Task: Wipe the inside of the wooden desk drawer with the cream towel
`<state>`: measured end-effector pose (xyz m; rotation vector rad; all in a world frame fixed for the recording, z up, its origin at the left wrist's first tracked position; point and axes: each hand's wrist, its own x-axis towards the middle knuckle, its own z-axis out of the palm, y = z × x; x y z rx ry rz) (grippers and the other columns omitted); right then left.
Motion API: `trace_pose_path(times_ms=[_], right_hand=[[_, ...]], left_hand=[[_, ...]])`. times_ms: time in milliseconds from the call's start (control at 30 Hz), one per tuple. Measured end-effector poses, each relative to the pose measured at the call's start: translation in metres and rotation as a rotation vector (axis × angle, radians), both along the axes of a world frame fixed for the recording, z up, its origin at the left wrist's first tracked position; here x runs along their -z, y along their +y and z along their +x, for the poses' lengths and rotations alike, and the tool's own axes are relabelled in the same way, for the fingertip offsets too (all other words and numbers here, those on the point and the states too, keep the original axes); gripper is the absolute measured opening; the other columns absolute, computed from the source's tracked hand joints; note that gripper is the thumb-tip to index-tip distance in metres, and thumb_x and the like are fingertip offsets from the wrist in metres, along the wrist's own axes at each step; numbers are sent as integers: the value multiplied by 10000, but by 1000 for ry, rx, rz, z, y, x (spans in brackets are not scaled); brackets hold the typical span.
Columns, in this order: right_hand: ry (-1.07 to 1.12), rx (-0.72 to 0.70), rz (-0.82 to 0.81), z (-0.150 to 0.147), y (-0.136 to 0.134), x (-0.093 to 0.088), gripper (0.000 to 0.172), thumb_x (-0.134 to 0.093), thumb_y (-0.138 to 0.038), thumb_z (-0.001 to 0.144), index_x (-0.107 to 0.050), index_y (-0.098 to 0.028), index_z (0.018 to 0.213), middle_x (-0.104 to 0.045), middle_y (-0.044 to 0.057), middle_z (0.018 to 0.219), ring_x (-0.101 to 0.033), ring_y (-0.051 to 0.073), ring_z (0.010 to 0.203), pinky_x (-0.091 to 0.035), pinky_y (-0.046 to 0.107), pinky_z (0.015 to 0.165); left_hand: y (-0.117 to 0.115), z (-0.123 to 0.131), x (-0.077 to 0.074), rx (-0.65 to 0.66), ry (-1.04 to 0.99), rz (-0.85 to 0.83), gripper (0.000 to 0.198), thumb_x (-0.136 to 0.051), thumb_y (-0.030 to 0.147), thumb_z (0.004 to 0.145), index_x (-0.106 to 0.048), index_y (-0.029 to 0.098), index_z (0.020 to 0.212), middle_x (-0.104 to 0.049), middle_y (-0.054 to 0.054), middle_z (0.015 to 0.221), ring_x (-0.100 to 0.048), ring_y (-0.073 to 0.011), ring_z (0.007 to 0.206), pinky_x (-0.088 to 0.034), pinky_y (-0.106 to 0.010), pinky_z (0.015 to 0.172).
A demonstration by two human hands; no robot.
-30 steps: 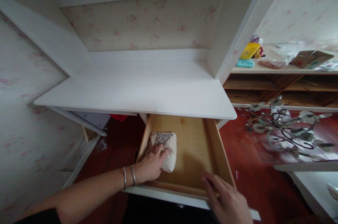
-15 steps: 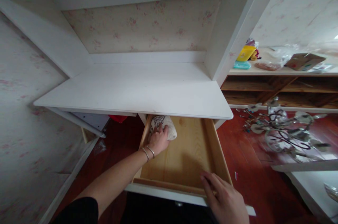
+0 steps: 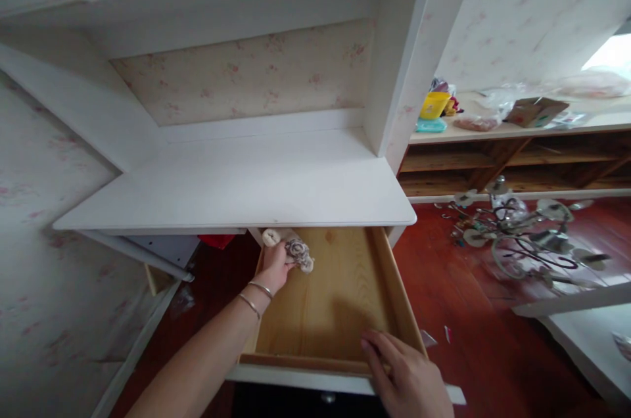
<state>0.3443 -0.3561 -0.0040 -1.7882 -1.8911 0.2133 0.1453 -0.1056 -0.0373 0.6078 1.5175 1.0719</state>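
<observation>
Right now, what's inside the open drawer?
A pale, dark-patterned cloth at far left, in the left hand. The desktop covers the far end of the drawer; anything there or beneath the cloth is hidden.

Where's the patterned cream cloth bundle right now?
In the head view, the patterned cream cloth bundle is in the left hand, at the far left of the open pale wooden drawer, near the white desktop.

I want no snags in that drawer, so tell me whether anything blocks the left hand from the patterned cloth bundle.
Nothing visible does: the left hand already touches the cloth bundle at the drawer's far left. The right hand is at the near right, clear of both.
</observation>
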Motion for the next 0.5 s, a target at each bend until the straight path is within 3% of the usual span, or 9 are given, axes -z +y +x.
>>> trace_pose_path(times_ms=[233, 333, 500], right_hand=[[-11, 28, -91, -4, -1, -8, 296, -411, -285, 1026, -704, -256, 1000, -760, 11, 903, -727, 161, 772, -524, 239, 686], [-42, 27, -115, -7, -1, -10, 291, -413, -289, 1027, -702, -263, 996, -757, 5, 889, -724, 167, 761, -510, 247, 676], [-65, 22, -128, -9, 0, -11, 306, -408, -301, 1029, -707, -264, 977, -757, 6, 895, -723, 174, 771, -514, 258, 689]], left_hand=[[29, 48, 10, 36, 117, 74, 415, -607, 210, 848, -533, 219, 1257, -661, -111, 1133, -645, -309, 1061, -592, -419, 729], [26, 63, 9, 89, 179, 92, 451, -636, 222, 832, -536, 185, 1270, -665, -129, 1139, -630, -349, 1097, -586, -448, 759], [14, 94, 5, 213, 252, 139, 516, -698, 284, 805, -534, 227, 1290, -665, -119, 1195, -624, -340, 1128, -591, -470, 816]])
